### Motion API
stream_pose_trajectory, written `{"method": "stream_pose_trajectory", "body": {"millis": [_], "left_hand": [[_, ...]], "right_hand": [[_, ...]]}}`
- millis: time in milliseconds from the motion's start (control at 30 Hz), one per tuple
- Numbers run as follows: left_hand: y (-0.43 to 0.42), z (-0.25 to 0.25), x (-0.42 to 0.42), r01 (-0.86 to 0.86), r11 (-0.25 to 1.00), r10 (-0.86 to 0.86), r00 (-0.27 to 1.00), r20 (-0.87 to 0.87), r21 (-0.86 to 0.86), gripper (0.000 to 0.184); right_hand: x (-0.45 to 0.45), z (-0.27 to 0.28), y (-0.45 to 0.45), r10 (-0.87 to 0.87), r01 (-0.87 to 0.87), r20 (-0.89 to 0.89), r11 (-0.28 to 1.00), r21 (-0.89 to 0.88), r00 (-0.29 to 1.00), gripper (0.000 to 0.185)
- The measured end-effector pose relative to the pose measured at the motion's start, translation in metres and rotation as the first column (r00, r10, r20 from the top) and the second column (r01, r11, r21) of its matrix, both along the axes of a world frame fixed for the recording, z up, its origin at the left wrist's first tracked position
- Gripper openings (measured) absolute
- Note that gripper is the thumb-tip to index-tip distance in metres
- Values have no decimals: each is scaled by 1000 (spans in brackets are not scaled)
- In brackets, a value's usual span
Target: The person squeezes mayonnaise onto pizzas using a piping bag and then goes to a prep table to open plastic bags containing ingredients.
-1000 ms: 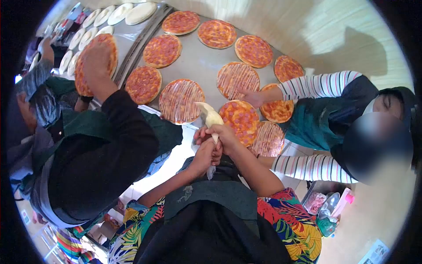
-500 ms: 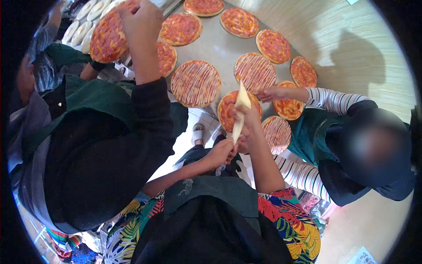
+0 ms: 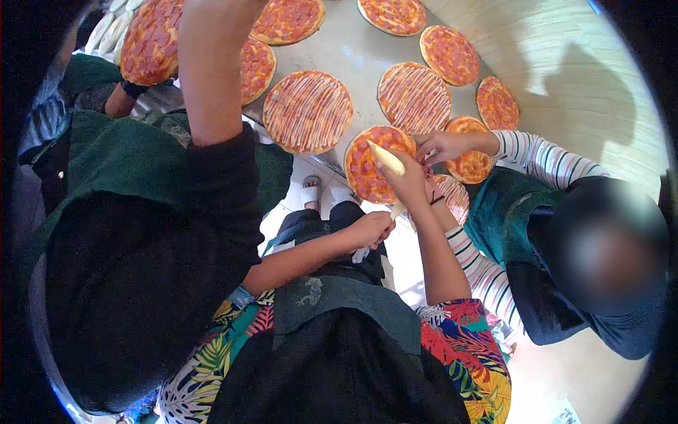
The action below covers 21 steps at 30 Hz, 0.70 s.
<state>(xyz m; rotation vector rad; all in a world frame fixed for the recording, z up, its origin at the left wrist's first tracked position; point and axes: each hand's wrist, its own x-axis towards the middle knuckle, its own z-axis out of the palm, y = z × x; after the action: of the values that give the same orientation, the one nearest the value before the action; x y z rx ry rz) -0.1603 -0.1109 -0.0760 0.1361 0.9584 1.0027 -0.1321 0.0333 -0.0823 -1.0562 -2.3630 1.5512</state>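
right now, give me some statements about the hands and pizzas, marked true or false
1. The right hand grips the piping bag. True.
2. The left hand rests on a pizza. False: it clasps the piping bag's rear end.
3. The meat-topped pizza under the bag's tip is covered in white stripes. False: it has no striped covering.
4. A white-striped pizza lies left of it in view. True.

The right hand (image 3: 408, 178) apparently hides part of the piping bag (image 3: 386, 157).
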Motion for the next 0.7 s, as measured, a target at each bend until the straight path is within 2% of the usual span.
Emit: {"method": "stream_pose_trajectory", "body": {"millis": [33,100,167,233,333,433,500,700], "left_hand": [[-1,-1,1,-3,1000,3,1000,-1,-1,19],[-4,-7,5,20,999,-15,994,106,-41,18],[-16,-18,12,29,999,-24,991,134,-30,17],[-25,-28,19,194,976,-201,978,55,102,15],[-33,-27,29,427,871,-392,902,-179,244,17],[-34,-18,44,579,762,-444,793,-418,289,21],[-32,-15,51,631,717,-436,738,-515,297,23],[-22,15,65,669,674,-379,678,-630,314,30]], "right_hand": [[0,-1,0,-9,7,-62,999,-32,998,41],[6,-12,-2,17,-19,-45,999,-44,999,39],[16,-15,-10,36,-37,-13,997,-65,999,37],[21,-2,-20,77,-18,148,931,-366,986,35],[34,9,-36,113,-46,94,843,-536,989,36],[48,22,-47,102,-32,82,797,-603,991,36],[58,25,-53,103,-18,105,791,-611,989,35],[84,36,-48,104,-50,57,802,-595,993,34]]}}
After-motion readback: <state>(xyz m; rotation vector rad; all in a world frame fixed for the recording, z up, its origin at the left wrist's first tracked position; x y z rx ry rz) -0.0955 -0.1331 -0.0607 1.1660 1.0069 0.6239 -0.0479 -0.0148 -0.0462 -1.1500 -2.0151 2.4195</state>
